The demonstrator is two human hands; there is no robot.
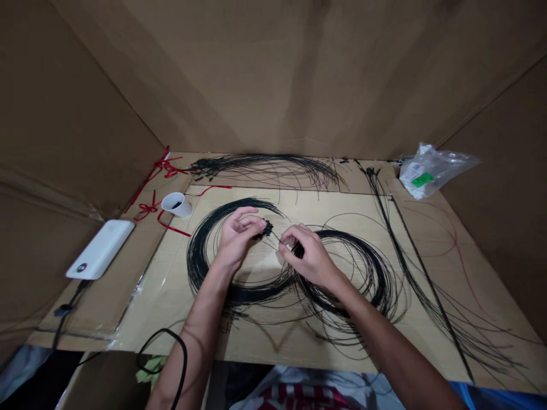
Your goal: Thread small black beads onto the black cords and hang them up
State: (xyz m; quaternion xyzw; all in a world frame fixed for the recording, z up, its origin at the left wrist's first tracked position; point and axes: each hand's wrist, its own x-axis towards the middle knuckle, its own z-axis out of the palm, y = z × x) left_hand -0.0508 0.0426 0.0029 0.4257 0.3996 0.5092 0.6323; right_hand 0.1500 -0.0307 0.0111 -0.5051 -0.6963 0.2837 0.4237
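My left hand (240, 234) is closed around a cluster of small black wire ends (268, 229) at the middle of the board. Opposite it, my right hand (308, 255) pinches a thin black wire (277, 237) that runs toward that cluster. A thick loop of black wires (197, 253) curves round below and left of my left hand. Partly under my right hand and forearm lies a second round coil of black wires (378, 267), with loose strands sticking out. The fingertips hide exactly how the wire meets the cluster.
Along the back lies another black wire bundle (273, 161); a long one (395, 239) runs down the right. A white cup (182, 208), red ribbons (147, 209) and a white power bank (102, 247) are left. A clear plastic bag (440, 165) sits back right. Cardboard walls (273, 80) enclose the table.
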